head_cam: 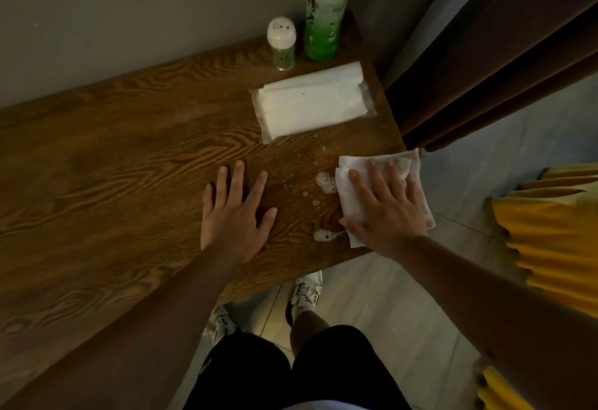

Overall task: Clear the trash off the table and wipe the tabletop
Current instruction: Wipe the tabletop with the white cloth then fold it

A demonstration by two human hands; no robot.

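White folded paper towel [351, 183] lies flat at the right end of the wooden worktop [113, 157], its far corner overhanging the worktop's right edge; right hand [385, 202] lies palm-down on top of it, fingers spread, pressing, not pinching; foam blobs [325, 183] sit on the wood just left of the towel, another patch near the front edge, small droplets scattered toward the back; left hand [236, 212] flat on bare wood left of the foam, fingers spread, holding nothing; behind the foam, a clear-wrapped pack of white tissues [310, 102] lies flat; further back by the wall, a small white-capped shaker jar [282, 44] stands just left of a tall green plastic bottle [326, 11], both upright; yellow pleated fabric [550, 231] off the worktop at right.
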